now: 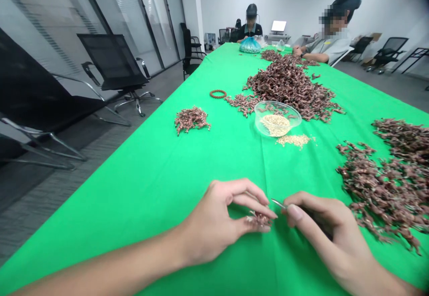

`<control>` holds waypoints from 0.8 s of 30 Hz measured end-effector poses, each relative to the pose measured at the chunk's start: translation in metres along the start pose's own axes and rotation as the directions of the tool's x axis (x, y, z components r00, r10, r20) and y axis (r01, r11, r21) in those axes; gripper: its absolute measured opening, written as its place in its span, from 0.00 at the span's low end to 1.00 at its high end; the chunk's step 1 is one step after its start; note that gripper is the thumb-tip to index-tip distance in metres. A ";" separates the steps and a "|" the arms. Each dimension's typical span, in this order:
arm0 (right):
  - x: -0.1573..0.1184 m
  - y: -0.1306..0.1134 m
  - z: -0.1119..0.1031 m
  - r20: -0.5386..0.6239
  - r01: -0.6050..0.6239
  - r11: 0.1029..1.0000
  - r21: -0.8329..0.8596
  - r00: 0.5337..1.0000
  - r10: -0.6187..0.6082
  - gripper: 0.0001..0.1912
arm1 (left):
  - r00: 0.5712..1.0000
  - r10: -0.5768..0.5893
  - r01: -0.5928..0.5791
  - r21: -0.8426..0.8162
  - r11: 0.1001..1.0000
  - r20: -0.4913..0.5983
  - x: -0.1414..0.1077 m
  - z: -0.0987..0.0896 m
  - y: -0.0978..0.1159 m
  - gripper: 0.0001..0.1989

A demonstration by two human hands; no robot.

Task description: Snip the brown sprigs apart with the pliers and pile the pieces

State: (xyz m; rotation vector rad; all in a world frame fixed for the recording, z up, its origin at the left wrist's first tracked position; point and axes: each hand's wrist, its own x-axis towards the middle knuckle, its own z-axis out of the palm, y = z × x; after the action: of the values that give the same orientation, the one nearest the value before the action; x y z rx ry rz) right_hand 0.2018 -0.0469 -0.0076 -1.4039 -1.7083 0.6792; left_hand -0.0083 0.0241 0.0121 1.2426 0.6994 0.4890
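Observation:
Near the front of the green-covered table (161, 189), my left hand (221, 220) pinches a small reddish-brown piece (259, 220) between thumb and fingers. Just to its right, my right hand (325, 229) grips a thin metal tool (279, 204), whose tip points left toward the left hand's fingertips. The tip and the brown piece look apart. Further back stands a clear plastic bowl (276, 124) with pale grains in it, and more pale grains (295, 140) lie spilled beside it.
A large brown heap (288, 84) is behind the bowl, a small pile (191, 120) to its left, and more piles (385, 189) at right. A brown ring (217, 93) lies near the heap. Two people (251, 23) (338, 32) sit further back. Chairs (112, 59) stand at left.

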 end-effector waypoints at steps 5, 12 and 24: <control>0.001 -0.003 -0.001 0.057 0.088 0.995 -0.057 0.995 -0.084 0.09 | 0.990 0.124 -0.108 0.224 0.969 -0.062 0.001 -0.002 -0.002 0.09; -0.002 -0.005 0.001 0.134 0.122 0.980 -0.155 0.986 -0.102 0.06 | 0.988 0.124 -0.096 0.261 0.961 -0.092 0.002 -0.003 -0.005 0.07; -0.005 -0.002 0.001 0.188 0.105 0.979 -0.175 0.980 -0.071 0.04 | 0.969 0.211 -0.161 0.320 0.934 -0.129 0.002 -0.001 -0.015 0.09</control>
State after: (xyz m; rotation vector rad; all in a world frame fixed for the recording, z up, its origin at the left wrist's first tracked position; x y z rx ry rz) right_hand 0.2003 -0.0517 -0.0081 -1.4166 -2.0079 0.6285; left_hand -0.0087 0.0222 -0.0026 1.5852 0.8203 0.6620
